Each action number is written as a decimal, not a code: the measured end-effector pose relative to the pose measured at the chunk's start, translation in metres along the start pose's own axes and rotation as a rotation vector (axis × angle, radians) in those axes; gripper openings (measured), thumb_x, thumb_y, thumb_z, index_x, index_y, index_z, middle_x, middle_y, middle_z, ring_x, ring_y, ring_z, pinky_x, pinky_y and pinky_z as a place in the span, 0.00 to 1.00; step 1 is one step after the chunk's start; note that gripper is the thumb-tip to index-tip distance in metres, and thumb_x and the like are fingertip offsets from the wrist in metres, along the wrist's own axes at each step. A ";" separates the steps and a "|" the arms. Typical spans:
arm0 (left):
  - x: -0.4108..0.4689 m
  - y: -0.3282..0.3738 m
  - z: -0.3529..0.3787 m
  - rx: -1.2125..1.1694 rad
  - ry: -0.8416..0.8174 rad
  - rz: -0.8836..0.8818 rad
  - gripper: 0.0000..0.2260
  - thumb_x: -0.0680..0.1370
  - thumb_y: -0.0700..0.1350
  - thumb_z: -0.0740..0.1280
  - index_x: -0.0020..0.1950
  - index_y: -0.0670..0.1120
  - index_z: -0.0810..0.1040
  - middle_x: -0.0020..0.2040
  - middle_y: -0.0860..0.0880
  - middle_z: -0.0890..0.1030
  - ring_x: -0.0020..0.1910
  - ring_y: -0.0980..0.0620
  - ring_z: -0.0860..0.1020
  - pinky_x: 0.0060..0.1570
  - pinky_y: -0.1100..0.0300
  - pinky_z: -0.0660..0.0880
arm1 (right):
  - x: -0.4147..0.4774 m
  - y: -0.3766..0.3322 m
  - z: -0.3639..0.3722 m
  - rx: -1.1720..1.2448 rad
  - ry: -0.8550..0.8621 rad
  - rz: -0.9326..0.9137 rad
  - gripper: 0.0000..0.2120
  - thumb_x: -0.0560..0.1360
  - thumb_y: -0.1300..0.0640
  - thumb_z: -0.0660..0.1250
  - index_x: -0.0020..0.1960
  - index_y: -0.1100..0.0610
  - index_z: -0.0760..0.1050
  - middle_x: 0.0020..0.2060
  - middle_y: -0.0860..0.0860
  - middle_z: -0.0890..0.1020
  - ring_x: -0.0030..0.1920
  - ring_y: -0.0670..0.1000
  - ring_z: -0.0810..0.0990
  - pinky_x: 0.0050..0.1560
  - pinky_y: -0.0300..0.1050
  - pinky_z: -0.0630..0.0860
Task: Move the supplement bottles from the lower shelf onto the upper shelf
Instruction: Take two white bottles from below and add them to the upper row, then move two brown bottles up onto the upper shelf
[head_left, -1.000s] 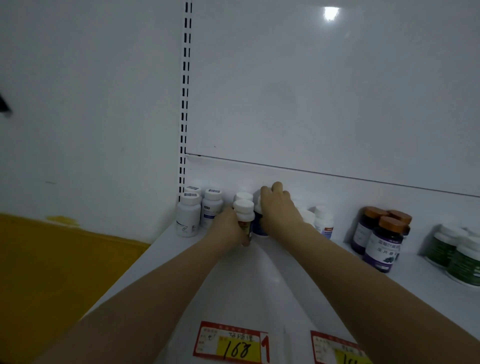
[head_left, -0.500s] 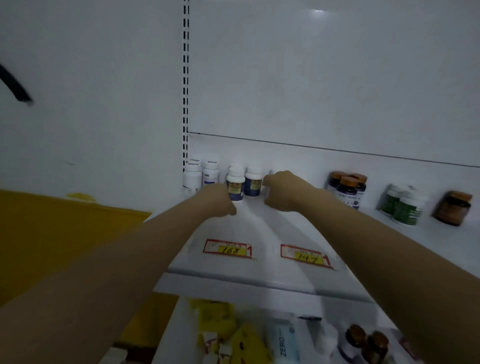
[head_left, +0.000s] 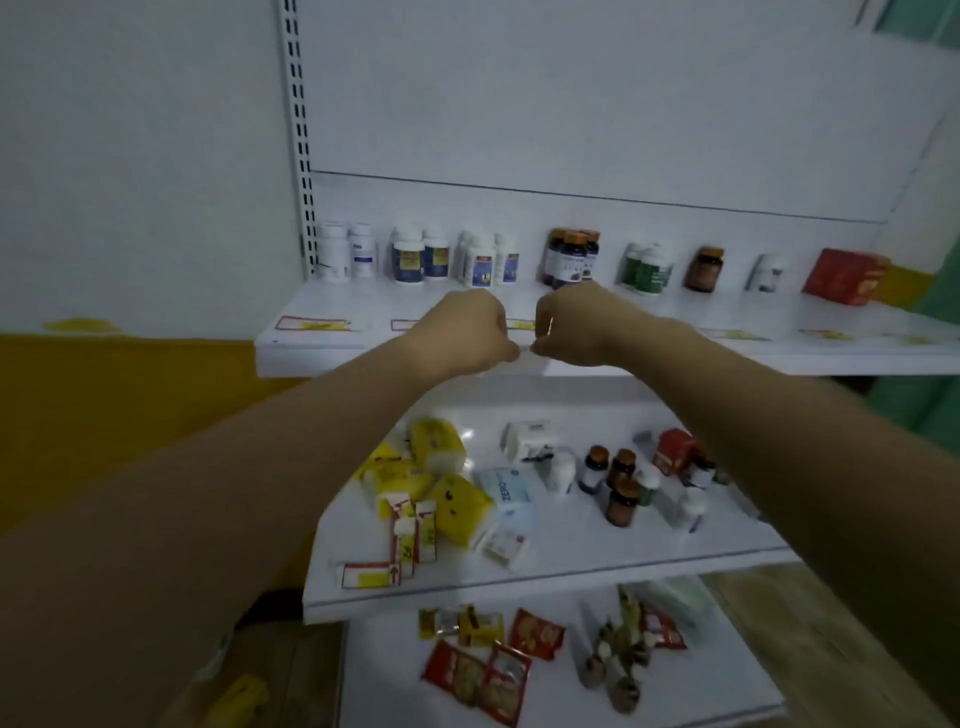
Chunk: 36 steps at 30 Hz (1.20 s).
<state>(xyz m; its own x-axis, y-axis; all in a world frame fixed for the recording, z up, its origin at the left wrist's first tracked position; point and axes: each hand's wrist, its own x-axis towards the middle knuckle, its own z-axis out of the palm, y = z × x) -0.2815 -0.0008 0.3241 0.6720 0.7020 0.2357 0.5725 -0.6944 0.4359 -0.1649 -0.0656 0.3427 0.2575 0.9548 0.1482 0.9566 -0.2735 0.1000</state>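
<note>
Two hands: the left hand (head_left: 467, 332) and right hand (head_left: 576, 325) hang side by side, almost touching, over the front lip of the upper shelf (head_left: 322, 358). Both are curled into loose fists, and nothing shows in either.
Just changed: a second ago both were at the back row, the left gripping a white-capped bottle. They have let go and drawn back to the lip.
Meaning: that pair looks delivered, so another trip down is probably due.
Upper shelf, counted: two plain white bottles (head_left: 345, 252), two blue-label bottles (head_left: 415, 257), about three red-and-blue-label bottles (head_left: 485, 260), three dark brown-capped bottles (head_left: 571, 257), two or three green bottles (head_left: 647, 267), one amber bottle (head_left: 704, 267), one lone white bottle (head_left: 769, 270), one red box (head_left: 844, 275).
Left to move: on the lower shelf (head_left: 571, 571), three brown-capped bottles (head_left: 621, 483) and about three white ones stand bunched at the right. Blur blocks a firmer count.
Beside them: several yellow packs (head_left: 415, 467), lying loose.
</note>
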 end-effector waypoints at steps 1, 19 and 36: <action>-0.009 0.007 0.007 -0.008 -0.044 0.004 0.13 0.75 0.48 0.69 0.53 0.39 0.81 0.52 0.42 0.82 0.48 0.47 0.77 0.43 0.60 0.71 | -0.013 0.003 0.002 0.006 -0.034 0.025 0.15 0.78 0.52 0.62 0.59 0.61 0.76 0.55 0.58 0.79 0.56 0.57 0.77 0.50 0.45 0.72; 0.010 0.072 0.197 -0.006 -0.466 -0.063 0.14 0.75 0.47 0.68 0.57 0.41 0.77 0.57 0.44 0.79 0.52 0.47 0.76 0.46 0.60 0.69 | -0.089 0.176 0.128 0.140 -0.311 0.270 0.16 0.76 0.54 0.64 0.62 0.59 0.73 0.56 0.57 0.79 0.52 0.56 0.76 0.48 0.46 0.73; 0.121 0.101 0.381 -0.184 -0.459 -0.417 0.19 0.79 0.45 0.63 0.68 0.38 0.69 0.67 0.39 0.72 0.61 0.45 0.73 0.54 0.59 0.69 | 0.023 0.350 0.291 0.297 -0.506 0.130 0.22 0.78 0.55 0.62 0.71 0.55 0.65 0.67 0.57 0.72 0.64 0.57 0.74 0.63 0.49 0.73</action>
<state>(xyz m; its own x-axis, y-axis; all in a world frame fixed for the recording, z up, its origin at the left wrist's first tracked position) 0.0372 -0.0463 0.0656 0.5668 0.7396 -0.3629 0.7661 -0.3111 0.5624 0.2150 -0.1054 0.0948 0.3384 0.8720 -0.3537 0.8911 -0.4177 -0.1772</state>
